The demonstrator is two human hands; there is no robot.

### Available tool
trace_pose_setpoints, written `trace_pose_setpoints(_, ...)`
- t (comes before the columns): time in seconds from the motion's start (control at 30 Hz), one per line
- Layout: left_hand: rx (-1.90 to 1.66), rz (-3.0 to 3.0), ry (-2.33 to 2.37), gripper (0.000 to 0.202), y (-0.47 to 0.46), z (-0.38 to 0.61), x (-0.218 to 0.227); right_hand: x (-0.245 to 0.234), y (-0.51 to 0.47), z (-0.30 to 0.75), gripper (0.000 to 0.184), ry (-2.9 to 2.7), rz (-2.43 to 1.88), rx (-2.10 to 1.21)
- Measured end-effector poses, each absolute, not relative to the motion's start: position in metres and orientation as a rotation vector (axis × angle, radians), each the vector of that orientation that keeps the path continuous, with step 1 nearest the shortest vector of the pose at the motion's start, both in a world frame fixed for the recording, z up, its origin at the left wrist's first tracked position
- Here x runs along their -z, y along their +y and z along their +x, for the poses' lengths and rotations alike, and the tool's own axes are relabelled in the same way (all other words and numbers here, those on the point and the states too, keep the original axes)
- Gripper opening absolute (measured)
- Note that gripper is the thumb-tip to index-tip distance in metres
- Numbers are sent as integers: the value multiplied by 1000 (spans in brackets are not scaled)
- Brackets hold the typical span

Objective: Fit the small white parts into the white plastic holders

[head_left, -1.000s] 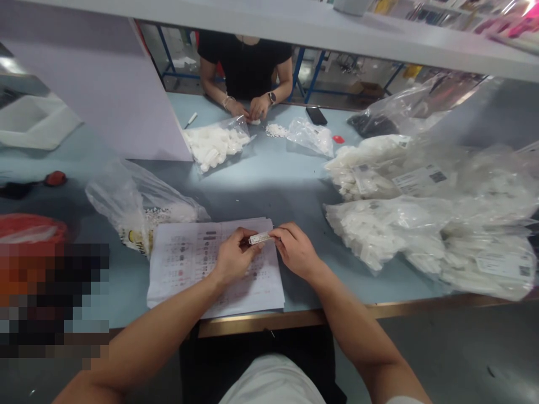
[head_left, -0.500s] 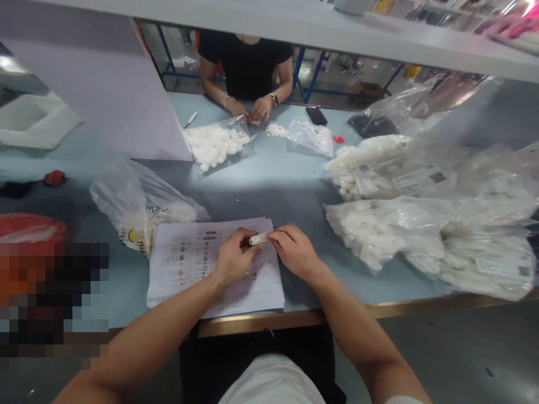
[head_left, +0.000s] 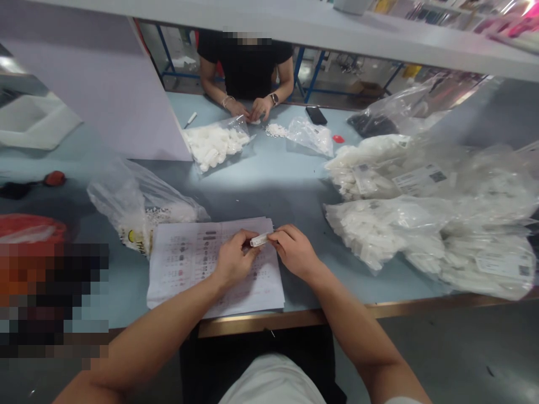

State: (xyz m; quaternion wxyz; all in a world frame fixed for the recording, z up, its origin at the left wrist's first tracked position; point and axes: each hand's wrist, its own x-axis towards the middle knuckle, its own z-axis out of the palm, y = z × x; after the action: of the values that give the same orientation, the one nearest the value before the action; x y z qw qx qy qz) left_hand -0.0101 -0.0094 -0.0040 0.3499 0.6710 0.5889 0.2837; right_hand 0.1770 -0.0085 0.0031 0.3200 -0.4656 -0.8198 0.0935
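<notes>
You are turning the small white plastic piece [head_left: 261,239] between your left hand [head_left: 234,259] and your right hand [head_left: 295,252], its right end tilting up more steeply than a second ago. Across the desk [head_left: 269,185], the co-worker's watch-wearing hand [head_left: 261,108] is shifting slightly toward your right compared with the first picture, and the wrist is moving with it.

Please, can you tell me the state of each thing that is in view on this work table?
Left hand: pinching the small white plastic part at one end.
Right hand: pinching the part's other end.
Paper stack: lying flat, printed side up.
Clear plastic bag: filled with white pieces.
Labelled plastic bags: full, heaped together.
Black phone: lying flat.
</notes>
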Motion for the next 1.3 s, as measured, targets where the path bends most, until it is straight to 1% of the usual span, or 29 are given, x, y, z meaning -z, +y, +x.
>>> trace_pose_setpoints(0.17,-731,1779,1489,29,-12,-13,4,-2,-1,181,1,-1850,-1340,-828)
trace_pose_setpoints(0.27,-759,1720,1463,29,-12,-12,7,-4,3,182,6,-1711,-1363,-1024)
trace_pose_setpoints(0.53,-916,1279,1301,31,-8,-5,7,-13,3,186,22,-1270,-1370,-1186)
trace_pose_setpoints(0.77,-933,1234,1291,32,-6,-6,9,-13,1,189,28,-1210,-1351,-1247)
trace_pose_setpoints(1.03,-906,1270,1311,32,-5,-6,8,-16,-2,185,22,-1191,-1323,-1258)
trace_pose_setpoints(1.3,-895,1293,1335,31,-5,-7,10,-17,-2,183,26,-1194,-1331,-1311)
